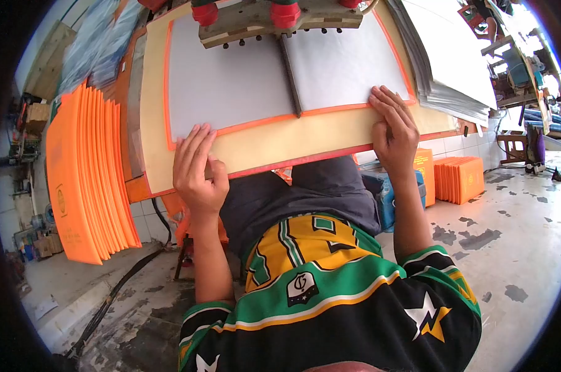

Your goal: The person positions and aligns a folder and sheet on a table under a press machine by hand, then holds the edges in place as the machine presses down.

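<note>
In the head view, the left hand and right hand, fingers outstretched, rest on near corners of the orange-edged cover lying on the tan board, where uneven pressure could skew it.

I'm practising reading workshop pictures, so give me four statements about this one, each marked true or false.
1. The left hand rests at the near left corner of the orange-edged cover. True.
2. The right hand grips a pen. False: the right hand's fingers lie over the cover's near edge, towards its right corner.
3. A narrow dark strip runs between two pale panels. True.
4. The stack at the picture's left is blue. False: the stack is orange.
</note>
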Tool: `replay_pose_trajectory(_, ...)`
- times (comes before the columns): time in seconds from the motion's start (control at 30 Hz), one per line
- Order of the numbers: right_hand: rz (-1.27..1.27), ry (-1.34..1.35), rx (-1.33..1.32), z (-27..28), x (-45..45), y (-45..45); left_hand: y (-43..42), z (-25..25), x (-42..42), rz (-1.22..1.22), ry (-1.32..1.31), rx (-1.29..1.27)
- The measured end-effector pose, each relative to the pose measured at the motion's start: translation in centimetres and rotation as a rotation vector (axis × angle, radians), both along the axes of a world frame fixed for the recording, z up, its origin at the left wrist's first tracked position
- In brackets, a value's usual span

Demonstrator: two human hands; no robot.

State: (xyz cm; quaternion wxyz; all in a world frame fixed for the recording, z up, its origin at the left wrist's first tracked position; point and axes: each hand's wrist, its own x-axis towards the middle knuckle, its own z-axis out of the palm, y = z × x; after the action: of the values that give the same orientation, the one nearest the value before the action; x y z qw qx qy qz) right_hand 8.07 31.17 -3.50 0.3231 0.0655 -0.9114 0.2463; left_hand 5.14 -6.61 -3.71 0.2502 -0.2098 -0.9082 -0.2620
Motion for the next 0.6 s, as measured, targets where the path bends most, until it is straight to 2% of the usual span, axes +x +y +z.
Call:
replay_pose_trajectory(0.17, -0.037, 0.018, 0.014, -0.09, -0.01, -0.39, 0.82, -0.74, -0.2, 0.051, 0.099, 0.046)
replay_pose_trajectory(0.6, -0.051, 0.024, 0.019, -0.41, -0.08, -0.33, 0.99, -0.89, -0.21, 0.069, 0.114, 0.042)
